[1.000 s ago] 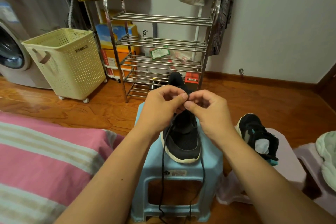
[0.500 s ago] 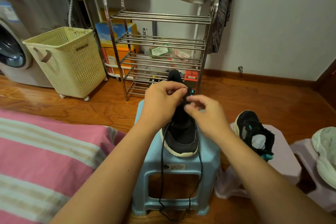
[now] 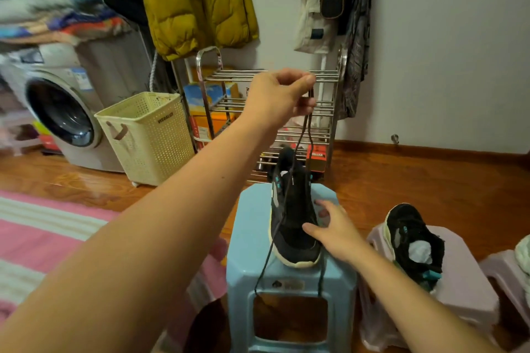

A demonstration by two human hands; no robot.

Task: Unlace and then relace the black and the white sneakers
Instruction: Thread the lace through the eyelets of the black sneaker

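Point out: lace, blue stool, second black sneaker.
lace (image 3: 301, 135), head view, taut stretch below the left hand
blue stool (image 3: 252, 226), head view, bare seat top
second black sneaker (image 3: 413, 235), head view, upper

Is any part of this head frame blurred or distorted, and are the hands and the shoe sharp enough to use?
Head view: upper-left clutter smeared by motion blur; wide-angle bending at the edges; left hand, lace, black sneaker and right hand reasonably sharp; warm indoor light, mild sheen on the floor.

The cream laundry basket (image 3: 149, 135) reads "VISUALIZE" (letters slightly blurred).
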